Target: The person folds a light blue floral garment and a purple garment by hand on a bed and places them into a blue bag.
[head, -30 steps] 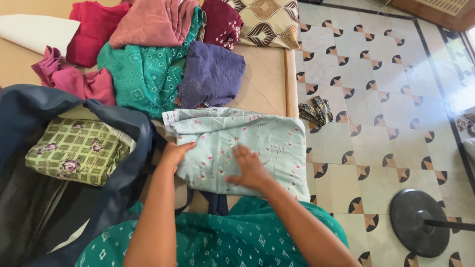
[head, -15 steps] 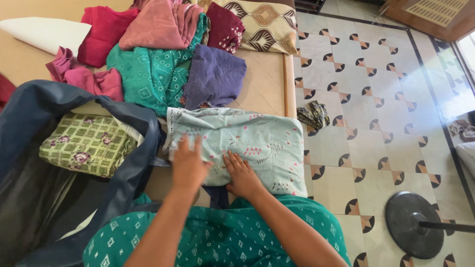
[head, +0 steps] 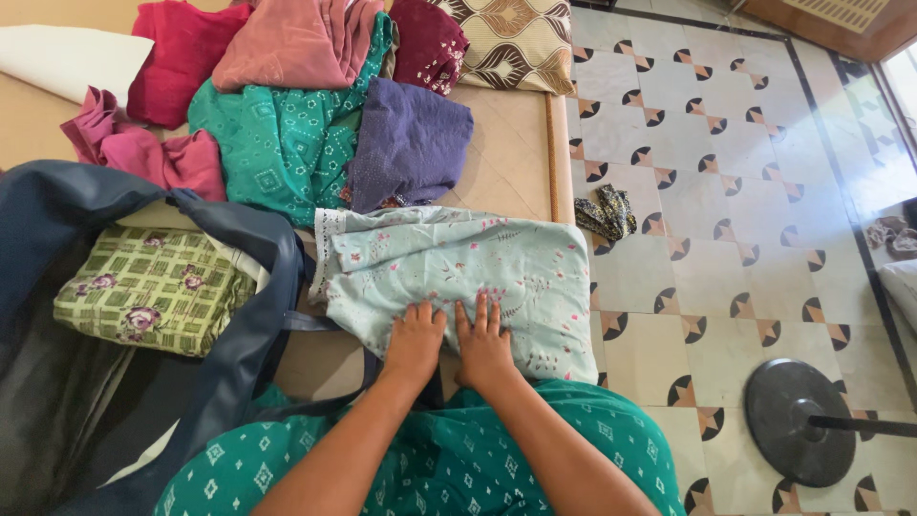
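Both hands flat, side by side, on the near edge of a folded pale mint cotton garment with small pink flower print (head: 458, 272). Left hand (head: 415, 341) palm down, fingers lying close together and stretched forward on the cloth. Right hand (head: 482, 341) likewise palm down, fingers slightly fanned, thumb just beside the left hand's. No pinching, nothing lifted: only pressing on the fabric.

Garment lying on the beige quilted bed surface (head: 511, 143), near its right edge, between the lap in teal patterned cloth (head: 430, 459) and the heap of loose clothes farther back. Left end of the garment touching the rim of a large open dark navy fabric bag (head: 239, 325). Inside the bag, a folded green checked cloth with purple flowers (head: 148, 291).

Behind the garment, a crumpled purple dotted piece (head: 411, 139), a teal printed garment (head: 277, 143), a dusty pink cloth (head: 296, 43), a magenta one (head: 177, 57) and a maroon one (head: 425, 38). At the far edge, a brown and cream patterned cushion (head: 516, 38).

On the tiled floor with dark corner motifs (head: 726, 191), a small dark crumpled rag (head: 607, 212) just beside the bed, and a round black stand base (head: 798, 420) near the lower right.
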